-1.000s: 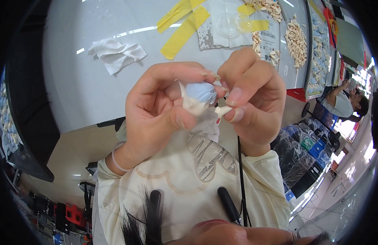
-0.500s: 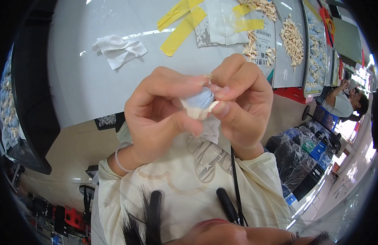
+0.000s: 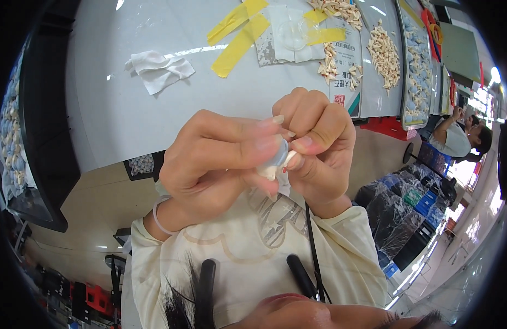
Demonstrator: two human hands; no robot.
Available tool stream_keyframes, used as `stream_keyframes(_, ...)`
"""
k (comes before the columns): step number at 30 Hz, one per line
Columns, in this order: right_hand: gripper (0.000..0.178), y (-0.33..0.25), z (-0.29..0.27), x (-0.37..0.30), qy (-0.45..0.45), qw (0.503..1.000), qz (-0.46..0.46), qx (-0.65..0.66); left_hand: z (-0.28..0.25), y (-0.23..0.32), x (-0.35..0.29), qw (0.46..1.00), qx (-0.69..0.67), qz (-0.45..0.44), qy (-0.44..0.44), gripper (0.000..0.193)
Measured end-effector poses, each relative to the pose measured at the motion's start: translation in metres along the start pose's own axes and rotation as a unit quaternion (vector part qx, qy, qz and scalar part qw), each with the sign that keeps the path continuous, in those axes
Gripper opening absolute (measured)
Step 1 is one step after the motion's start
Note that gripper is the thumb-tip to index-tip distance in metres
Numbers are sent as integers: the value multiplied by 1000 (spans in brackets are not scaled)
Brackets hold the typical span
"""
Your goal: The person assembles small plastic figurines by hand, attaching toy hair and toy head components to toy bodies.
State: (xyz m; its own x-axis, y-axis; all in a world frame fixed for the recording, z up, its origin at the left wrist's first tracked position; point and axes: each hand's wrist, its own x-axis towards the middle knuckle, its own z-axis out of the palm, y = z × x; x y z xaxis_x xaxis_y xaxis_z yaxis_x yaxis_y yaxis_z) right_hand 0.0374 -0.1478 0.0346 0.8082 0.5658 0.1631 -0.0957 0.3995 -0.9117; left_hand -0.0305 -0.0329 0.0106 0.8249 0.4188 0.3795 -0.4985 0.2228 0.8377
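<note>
Over the table's near edge, both hands meet around a small rounded piece (image 3: 277, 159), pale blue above and cream below. My left hand (image 3: 209, 159) is closed on it, thumb underneath and fingers across the top, hiding much of the blue part. From the other side my right hand (image 3: 322, 148) pinches a tiny cream piece (image 3: 290, 158) between thumb and forefinger, against the right side of the blue and cream piece. A speck of red shows just below that spot. Whether the two pieces are joined I cannot tell.
On the white table (image 3: 132, 120) lie a crumpled white cloth (image 3: 161, 71), yellow tape strips (image 3: 239, 46) and a clear round dish (image 3: 293, 35). Piles of small cream pieces (image 3: 384, 57) lie right, beside a tray (image 3: 417, 118) of blue and cream pieces. A person (image 3: 456, 134) sits far right.
The blue and cream piece has turned, and my left fingers now cover more of its top. Both hands have shifted slightly left, my right hand also lower.
</note>
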Motion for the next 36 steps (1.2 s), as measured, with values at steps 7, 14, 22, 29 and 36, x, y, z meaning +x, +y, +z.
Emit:
stream_keyframes(7,18,-3,4,8,17,997,60,43,-6,1,9,996,-58,-67,13,35)
stream_keyframes(14,27,-7,-4,12,19,988,-38,-146,-6,6,7,952,-193,-233,35,41)
stream_keyframes(22,29,-14,-2,16,17,951,-81,-296,2,5,6,919,-270,-281,62,41)
stream_keyframes(29,23,-11,-8,18,-13,884,-209,-418,4,-2,0,937,-245,-241,65,39)
stream_keyframes(36,21,-9,-15,17,-55,850,-300,-429,0,-3,-1,982,-133,-128,24,36)
